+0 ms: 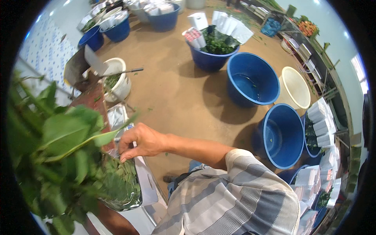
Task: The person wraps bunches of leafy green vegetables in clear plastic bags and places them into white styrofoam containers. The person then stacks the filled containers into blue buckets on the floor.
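Note:
Above a clear plastic sleeve (123,188) of green leaves is my right hand (142,142), its fingers curled and thumb bent down at the sleeve's upper edge. Whether thumb and fingers pinch the film is unclear. A large bunch of leafy green stems (64,135) fills the left side, close to the camera and partly blurred. One long leaf crosses just beyond my right fingers. My left forearm (114,218) comes up from the bottom; leaves hide my left hand. A white box-like surface (148,185) lies against the sleeve's right side.
Two blue tubs (249,79) (283,136) and a cream bucket (296,88) stand right on the brown floor. A blue tub (211,60) holds wrapped greens. A white bucket (124,85) with cuttings stands beyond a reddish board (94,101) and blade-like tool (120,72). Shelves line the right wall.

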`<state>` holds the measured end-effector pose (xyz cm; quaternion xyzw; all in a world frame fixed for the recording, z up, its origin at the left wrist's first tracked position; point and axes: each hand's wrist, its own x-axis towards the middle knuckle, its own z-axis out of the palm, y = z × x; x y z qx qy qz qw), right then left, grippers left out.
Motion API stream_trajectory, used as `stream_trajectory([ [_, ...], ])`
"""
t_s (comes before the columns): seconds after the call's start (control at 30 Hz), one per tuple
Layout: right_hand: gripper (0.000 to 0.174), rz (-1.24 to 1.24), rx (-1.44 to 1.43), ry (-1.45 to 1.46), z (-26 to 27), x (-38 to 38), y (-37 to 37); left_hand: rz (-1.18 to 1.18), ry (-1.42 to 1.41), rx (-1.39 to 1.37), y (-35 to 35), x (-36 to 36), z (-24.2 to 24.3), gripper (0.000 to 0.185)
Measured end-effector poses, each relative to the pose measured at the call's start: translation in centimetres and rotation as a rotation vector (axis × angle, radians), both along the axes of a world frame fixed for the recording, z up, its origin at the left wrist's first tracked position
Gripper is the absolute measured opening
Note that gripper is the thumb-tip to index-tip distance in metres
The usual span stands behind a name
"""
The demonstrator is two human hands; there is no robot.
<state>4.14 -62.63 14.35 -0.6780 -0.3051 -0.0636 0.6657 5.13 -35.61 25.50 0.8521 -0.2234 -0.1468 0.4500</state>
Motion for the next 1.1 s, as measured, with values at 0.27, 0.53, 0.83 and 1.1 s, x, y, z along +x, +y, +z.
stream_trajectory([
  [0.27, 0.030, -0.266, 0.016, 0.220, 1.5, 4.6, -18.0, -0.318, 0.093, -0.250, -23.5, 5.1, -1.3, 0.056],
  [0.53, 0.073, -0.347, 0.864, 0.853, -9.8, -2.4, -36.5, -0.481, 0.410, -0.495, -48.3, 13.6, -9.4, 0.062],
  [0.83, 0.072, -0.789, 1.087, 0.926, -16.8, -5.3, -50.8, -0.446, 0.987, -0.596, -72.5, 20.3, -27.0, 0.069],
  [1.1, 0.065, -0.945, 1.124, 1.194, -18.2, -2.9, -61.4, -0.282, 1.331, -0.394, -81.1, 26.9, -35.1, 0.079],
])
